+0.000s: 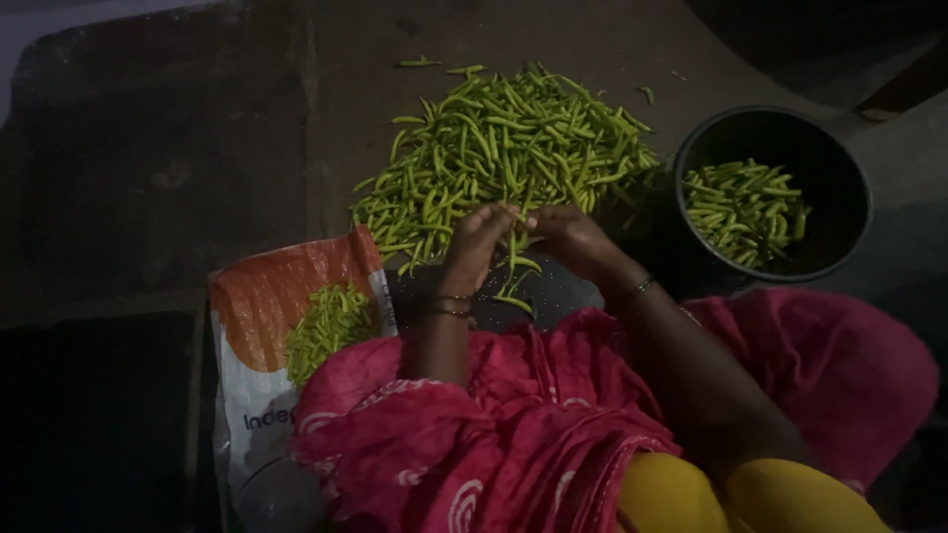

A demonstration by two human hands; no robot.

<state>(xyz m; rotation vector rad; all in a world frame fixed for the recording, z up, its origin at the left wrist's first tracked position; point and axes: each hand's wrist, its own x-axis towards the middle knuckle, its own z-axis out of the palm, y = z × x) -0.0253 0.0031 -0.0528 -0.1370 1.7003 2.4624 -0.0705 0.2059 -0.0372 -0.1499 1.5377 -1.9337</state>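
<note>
- One long, thin green chilli (514, 247) hangs between the two hands, just in front of the big pile.
- The left hand (478, 242) and right hand (571, 237) are close together, both pinching the chilli.
- One big pile of chillies (504, 148) lies on the floor.
- One black bucket (839, 173) holds more chillies.
- One sack (259, 296) holds a small green heap (331, 321).
</note>
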